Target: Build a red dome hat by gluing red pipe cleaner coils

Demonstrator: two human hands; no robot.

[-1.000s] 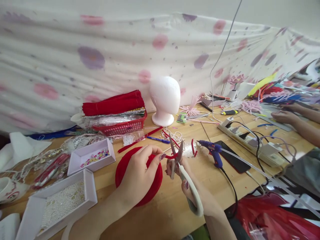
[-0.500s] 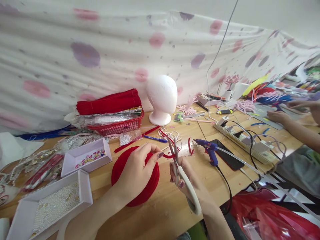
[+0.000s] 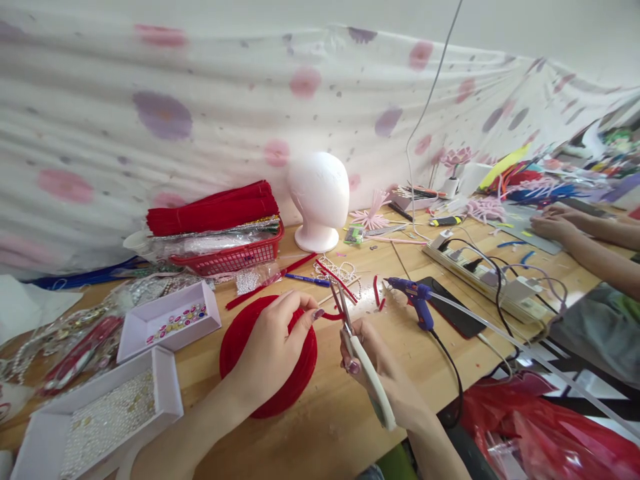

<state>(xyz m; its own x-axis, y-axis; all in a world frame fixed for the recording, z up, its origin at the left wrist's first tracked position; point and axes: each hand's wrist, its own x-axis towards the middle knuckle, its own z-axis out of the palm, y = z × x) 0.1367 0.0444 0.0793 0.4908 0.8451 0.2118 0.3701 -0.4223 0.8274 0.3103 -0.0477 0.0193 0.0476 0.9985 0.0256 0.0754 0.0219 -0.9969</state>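
My left hand (image 3: 273, 340) pinches a short red pipe cleaner (image 3: 331, 316) between thumb and fingers, over a round red velvety piece (image 3: 290, 385). The hand and forearm cover much of that round piece. In my right hand (image 3: 373, 353) are scissors (image 3: 367, 377) with pale handles, their blades pointing up and away from me. The red strip's free end lies at the blades; whether they touch it I cannot tell. Short red cut pieces (image 3: 377, 292) lie on the table just beyond the scissors.
A white foam head (image 3: 320, 200) stands at the back beside a red basket (image 3: 225, 259). Bead trays (image 3: 170, 397) sit at left. On the right are a blue glue gun (image 3: 415, 297), a phone (image 3: 455, 310), a power strip (image 3: 483, 280) and a co-worker's hands (image 3: 555, 223).
The scissor blades look closer together now, still at the red strip's end. My hands keep nearly the same place, and the view has shifted slightly. The co-worker's hands have come together.
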